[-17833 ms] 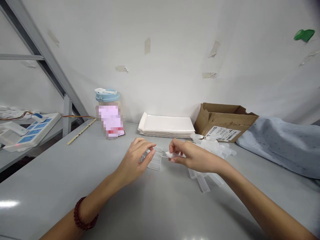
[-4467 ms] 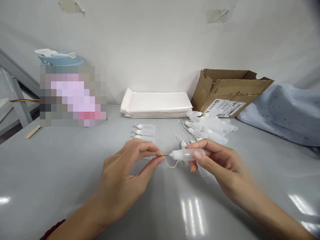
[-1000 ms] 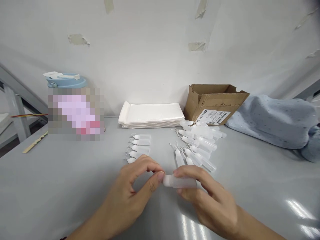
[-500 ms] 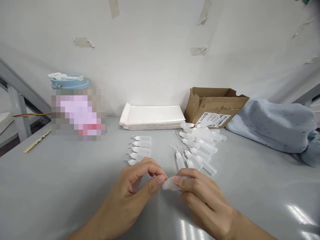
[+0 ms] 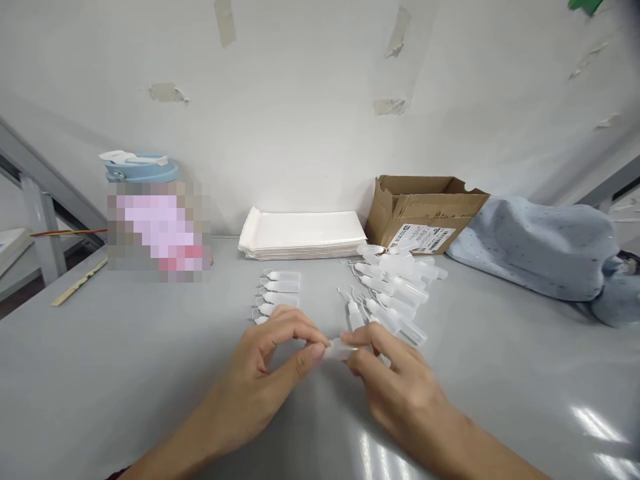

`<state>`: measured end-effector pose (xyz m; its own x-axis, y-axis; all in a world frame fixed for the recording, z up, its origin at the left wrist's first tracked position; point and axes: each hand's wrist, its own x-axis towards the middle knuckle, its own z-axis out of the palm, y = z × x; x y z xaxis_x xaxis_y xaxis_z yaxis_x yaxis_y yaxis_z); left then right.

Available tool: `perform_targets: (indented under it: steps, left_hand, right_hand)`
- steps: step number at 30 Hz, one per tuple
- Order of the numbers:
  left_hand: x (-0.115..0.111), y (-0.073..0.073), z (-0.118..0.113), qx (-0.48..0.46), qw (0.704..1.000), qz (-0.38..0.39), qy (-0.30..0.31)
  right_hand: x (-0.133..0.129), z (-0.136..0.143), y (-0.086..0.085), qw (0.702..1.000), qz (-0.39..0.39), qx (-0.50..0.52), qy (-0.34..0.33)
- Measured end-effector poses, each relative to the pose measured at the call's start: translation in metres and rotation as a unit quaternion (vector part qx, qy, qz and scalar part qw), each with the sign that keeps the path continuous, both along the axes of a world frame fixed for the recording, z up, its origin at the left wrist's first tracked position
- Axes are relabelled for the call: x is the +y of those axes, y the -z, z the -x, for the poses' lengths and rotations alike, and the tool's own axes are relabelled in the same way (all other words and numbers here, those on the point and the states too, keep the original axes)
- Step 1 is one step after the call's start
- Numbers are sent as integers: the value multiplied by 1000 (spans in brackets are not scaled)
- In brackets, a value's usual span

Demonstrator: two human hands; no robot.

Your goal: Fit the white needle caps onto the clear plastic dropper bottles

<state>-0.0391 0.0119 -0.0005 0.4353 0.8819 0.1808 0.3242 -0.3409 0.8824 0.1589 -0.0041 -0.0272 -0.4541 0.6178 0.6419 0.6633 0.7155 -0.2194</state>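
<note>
A small translucent plastic squeeze bottle (image 5: 341, 349) is held level between my two hands, above the table's front half. My left hand (image 5: 265, 380) pinches its tip end between thumb and forefinger. Around the bottle's body, at the other end, are the thumb and fingers of my right hand (image 5: 400, 380), which hide much of it. Beyond my left hand, several similar bottles (image 5: 284, 287) lie side by side in a column, tips to the left with thin loops; the nearest is partly covered. A loose pile of such bottles (image 5: 400, 287) lies past my right hand.
White padded envelopes (image 5: 305, 230) are stacked against the wall. Right of them stand an open cardboard box (image 5: 425, 210) and a bunched blue cloth (image 5: 540, 250). At the left are a blue-lidded container (image 5: 143, 170), partly blurred out, and a thin wooden strip (image 5: 79, 283).
Both hands and the bottle have risen slightly in view. My right thumb and fingers have changed their hold on the bottle's body, while my left pinch stays at the tip.
</note>
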Motion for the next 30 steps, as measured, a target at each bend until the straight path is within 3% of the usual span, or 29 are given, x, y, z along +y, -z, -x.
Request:
perform_targets:
  steps: [3, 5, 8, 10, 13, 20, 30]
  left_hand:
    - [0, 0, 3, 58, 983, -163, -67]
    - [2, 0, 6, 91, 967, -214, -102]
    - [5, -1, 10, 138, 974, -153, -99]
    - [6, -2, 13, 161, 981, -99, -54]
    - [5, -2, 14, 172, 981, -85, -3]
    - [0, -4, 10, 161, 986, -30, -8]
    - [1, -7, 6, 160, 985, 69, -8]
  right_hand:
    - [7, -6, 4, 999, 49, -23, -3]
    - [11, -9, 6, 997, 73, -11, -19]
    - [14, -10, 8, 994, 100, 38, -32]
    - [13, -8, 9, 993, 101, 60, -30]
    - [11, -5, 9, 991, 101, 77, -41]
    - [6, 1, 2, 986, 86, 138, -46]
    - [5, 0, 8, 990, -30, 117, -70]
